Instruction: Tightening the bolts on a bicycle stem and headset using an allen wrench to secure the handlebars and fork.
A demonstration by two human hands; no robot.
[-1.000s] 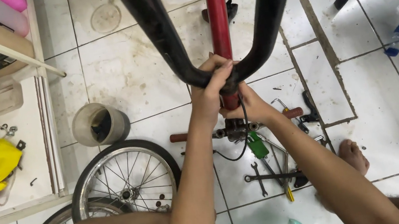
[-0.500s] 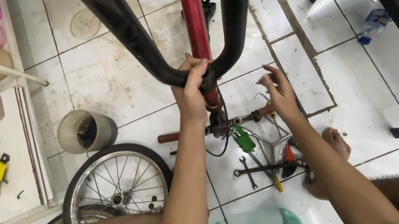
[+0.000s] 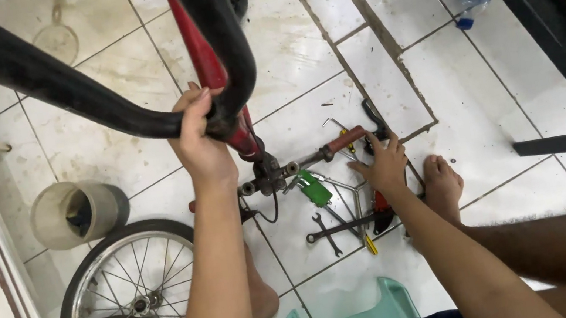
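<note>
We are gripping the black curved bicycle fork [image 3: 63,91], its ends cut off at the top edge, with our left hand [image 3: 202,145] wrapped tight. Our right hand [image 3: 383,165], fingers spread, is reaching among scattered metal tools [image 3: 338,227] on the white tiled floor [image 3: 91,23], partly hiding them.

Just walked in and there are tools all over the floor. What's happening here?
A person seated on the white tiled floor has an upside-down red bicycle frame in front of them. The left hand grips its black fork, while the right hand reaches down among the scattered wrenches. A loose spoked wheel lies nearby.
</note>
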